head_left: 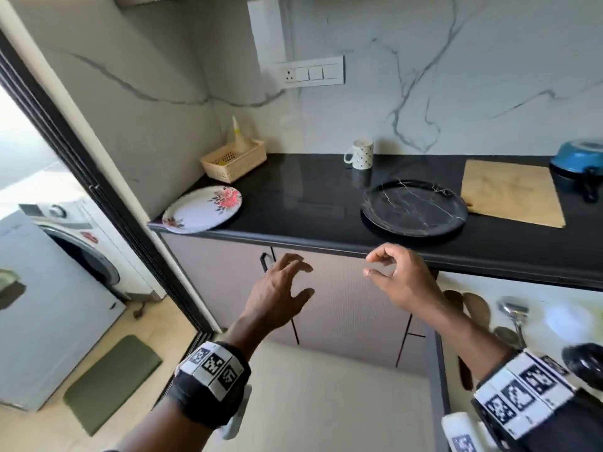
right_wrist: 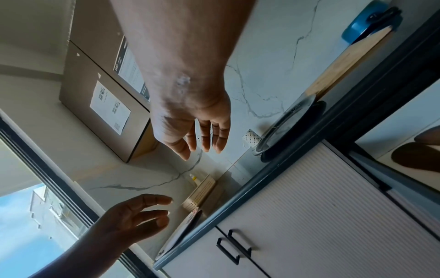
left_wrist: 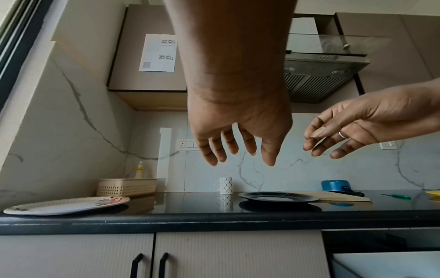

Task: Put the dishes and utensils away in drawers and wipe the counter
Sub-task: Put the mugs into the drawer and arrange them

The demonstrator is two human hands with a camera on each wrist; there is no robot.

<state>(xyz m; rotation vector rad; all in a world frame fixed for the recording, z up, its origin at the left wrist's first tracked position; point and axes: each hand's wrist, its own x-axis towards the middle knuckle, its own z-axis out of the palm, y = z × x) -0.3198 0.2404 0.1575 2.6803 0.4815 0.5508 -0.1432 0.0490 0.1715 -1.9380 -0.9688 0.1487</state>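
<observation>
A black marbled plate (head_left: pixel 413 207) lies near the front edge of the black counter (head_left: pixel 310 197). At the counter's left end a white floral plate (head_left: pixel 203 208) overhangs the edge, and a dotted white mug (head_left: pixel 361 154) stands at the back. Both hands hover in front of the counter edge, below it, holding nothing. My left hand (head_left: pixel 287 288) has its fingers spread and relaxed. My right hand (head_left: pixel 396 272) has loosely curled fingers, just below the black plate. An open drawer (head_left: pixel 535 321) at the lower right holds ladles and spoons.
A wooden cutting board (head_left: pixel 512 192) and a blue pan (head_left: pixel 577 158) lie at the counter's right. A beige basket (head_left: pixel 233 159) sits in the back left corner. Another pulled-out drawer (head_left: pixel 326 402) is below my hands. A washing machine (head_left: pixel 71 249) stands through the doorway at the left.
</observation>
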